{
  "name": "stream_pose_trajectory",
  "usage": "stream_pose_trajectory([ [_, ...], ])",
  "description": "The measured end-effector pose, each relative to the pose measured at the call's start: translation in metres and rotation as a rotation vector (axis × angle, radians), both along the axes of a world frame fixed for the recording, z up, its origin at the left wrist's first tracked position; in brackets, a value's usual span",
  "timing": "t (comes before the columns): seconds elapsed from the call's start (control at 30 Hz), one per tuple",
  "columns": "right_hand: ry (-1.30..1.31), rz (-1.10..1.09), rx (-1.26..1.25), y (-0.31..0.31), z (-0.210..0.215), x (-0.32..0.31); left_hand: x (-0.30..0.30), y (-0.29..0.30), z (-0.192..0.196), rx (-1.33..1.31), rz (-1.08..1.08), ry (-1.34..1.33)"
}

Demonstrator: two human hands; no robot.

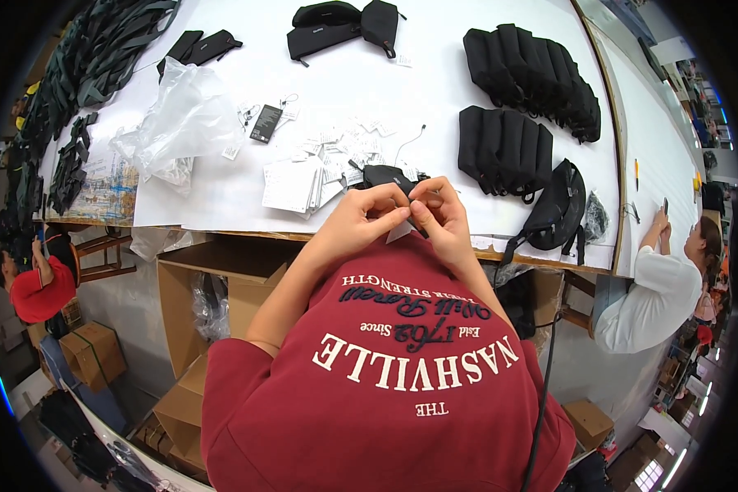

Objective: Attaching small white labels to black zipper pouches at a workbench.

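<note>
My left hand (pixel 367 215) and my right hand (pixel 439 218) meet at the table's front edge, close to my chest. Thumb and fingertips of each are pinched together, the two pinches almost touching. What lies between them is too small and covered to make out. A small white tag (pixel 399 230) shows just below the fingers. Right behind them rests a black fabric pouch (pixel 387 175), partly hidden by my hands. Beyond it spreads a heap of small white tags (pixel 340 157), with a stack of white cards (pixel 290 185) on its left.
A see-through plastic bag (pixel 190 115) and a black card (pixel 266 123) lie to the left. Rows of black pouches (pixel 533 78) and a black bag (pixel 556 209) stand at right. Dark straps (pixel 98 49) pile far left. Co-workers sit on both sides; cardboard boxes (pixel 193 283) stand below.
</note>
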State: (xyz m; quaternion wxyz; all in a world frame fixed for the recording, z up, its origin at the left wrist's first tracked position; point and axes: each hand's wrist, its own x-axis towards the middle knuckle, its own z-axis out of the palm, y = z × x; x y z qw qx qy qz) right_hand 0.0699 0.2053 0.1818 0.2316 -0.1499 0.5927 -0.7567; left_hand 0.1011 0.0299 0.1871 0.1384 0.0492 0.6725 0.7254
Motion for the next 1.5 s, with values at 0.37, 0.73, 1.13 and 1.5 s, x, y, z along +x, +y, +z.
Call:
stream_pose_trajectory([
  [0.37, -0.108, 0.319, 0.257, 0.015, 0.006, -0.042, 0.004, 0.012, -0.017, -0.233, 0.016, 0.1],
  [0.73, 0.529, 0.367, 1.21, -0.036, -0.06, -0.062, 0.002, 0.013, 0.005, -0.548, -0.398, 0.21],
  [1.13, 0.556, 0.038, 0.789, -0.017, 0.049, -0.046, -0.01, -0.02, -0.014, -0.746, 0.224, 0.719],
  [1.5, 0.646, -0.011, 0.696, -0.018, 0.064, -0.026, -0.003, -0.03, -0.009, -0.74, 0.366, 0.837],
])
